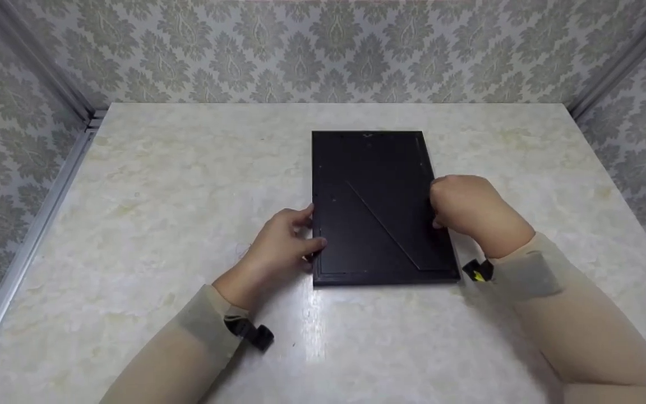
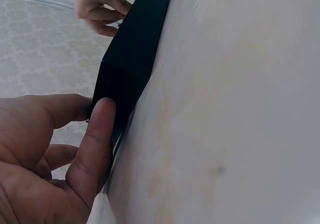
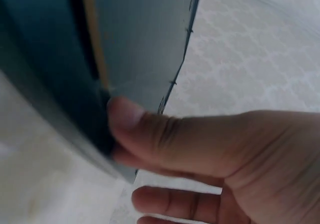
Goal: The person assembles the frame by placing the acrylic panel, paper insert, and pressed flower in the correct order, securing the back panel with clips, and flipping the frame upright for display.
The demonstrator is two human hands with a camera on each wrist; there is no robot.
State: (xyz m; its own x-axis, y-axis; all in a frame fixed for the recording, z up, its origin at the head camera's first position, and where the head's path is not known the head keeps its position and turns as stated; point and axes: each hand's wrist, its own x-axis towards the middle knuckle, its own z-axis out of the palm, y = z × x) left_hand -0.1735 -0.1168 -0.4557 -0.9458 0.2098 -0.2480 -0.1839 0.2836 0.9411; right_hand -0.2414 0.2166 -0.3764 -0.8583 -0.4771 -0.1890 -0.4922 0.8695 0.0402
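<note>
A black picture frame lies back side up on the table, its stand leg folded flat and marked by a slanting seam. At the frame's lower left edge my left hand holds on, thumb and fingers around the side; the left wrist view shows the thumb against the frame's outer side. Halfway along the right edge, my right hand has its fingers curled in. Up close, its thumb and forefinger pinch the frame's rim beside the backing board. Small metal tabs stick out along the backing.
The pale marbled table extends around the frame. Patterned wall panels rise behind and at both sides, with a metal rail along the left. A black wrist strap device sits on each sleeve.
</note>
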